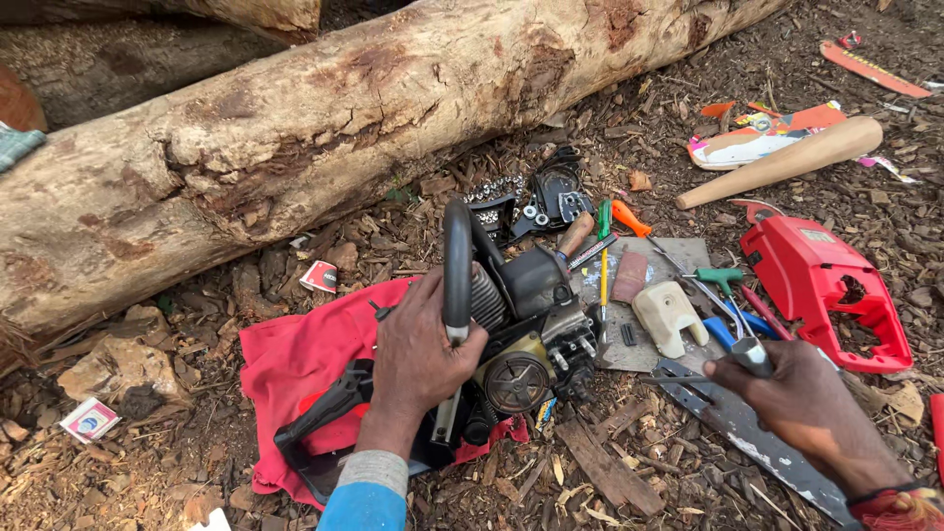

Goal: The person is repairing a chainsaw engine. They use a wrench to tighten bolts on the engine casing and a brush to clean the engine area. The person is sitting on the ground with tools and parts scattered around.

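A partly stripped chainsaw engine (526, 339) lies on a red cloth (295, 359) on the bark-strewn ground. My left hand (421, 349) grips its curved black front handle (457, 261). My right hand (801, 398) is to the right of the engine and holds a metal socket tool (752, 354) by its grey cylindrical end, its thin shaft pointing left toward the engine. Below that hand lies the saw's flat guide bar (747, 442).
A big log (324, 128) runs across the back. Screwdrivers (629, 218), a cream plastic part (667, 315), a saw chain (492, 192) and black parts lie beyond the engine. A red cover (821, 285) and a wooden mallet (787, 160) lie at right.
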Available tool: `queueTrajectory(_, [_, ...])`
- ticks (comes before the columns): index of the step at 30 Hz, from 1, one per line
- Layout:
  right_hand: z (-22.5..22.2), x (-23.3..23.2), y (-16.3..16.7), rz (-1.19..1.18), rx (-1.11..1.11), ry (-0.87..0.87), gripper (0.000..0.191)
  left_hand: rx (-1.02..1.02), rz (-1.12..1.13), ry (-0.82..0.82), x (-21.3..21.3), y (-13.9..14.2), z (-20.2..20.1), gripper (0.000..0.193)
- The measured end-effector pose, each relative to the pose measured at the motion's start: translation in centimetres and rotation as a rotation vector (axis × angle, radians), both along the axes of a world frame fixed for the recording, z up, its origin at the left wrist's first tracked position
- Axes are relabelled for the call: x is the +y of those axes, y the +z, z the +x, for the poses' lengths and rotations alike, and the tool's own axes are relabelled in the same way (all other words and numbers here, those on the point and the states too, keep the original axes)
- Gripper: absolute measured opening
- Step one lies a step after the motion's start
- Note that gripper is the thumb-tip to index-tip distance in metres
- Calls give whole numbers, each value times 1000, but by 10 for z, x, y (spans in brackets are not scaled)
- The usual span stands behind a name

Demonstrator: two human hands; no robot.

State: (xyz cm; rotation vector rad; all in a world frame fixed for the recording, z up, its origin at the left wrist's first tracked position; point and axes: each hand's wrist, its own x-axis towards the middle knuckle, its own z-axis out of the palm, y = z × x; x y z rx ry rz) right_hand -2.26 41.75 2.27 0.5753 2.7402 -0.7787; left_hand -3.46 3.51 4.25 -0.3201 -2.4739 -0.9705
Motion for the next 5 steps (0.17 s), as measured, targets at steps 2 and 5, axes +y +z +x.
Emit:
queueTrajectory(2, [-7,14,-4,183,4,105,41,78,-21,-20,4,-3,1,58])
queueTrajectory(5, [-12,28,-21,16,-13,48,35,90,-70,-34,6,-9,5,64])
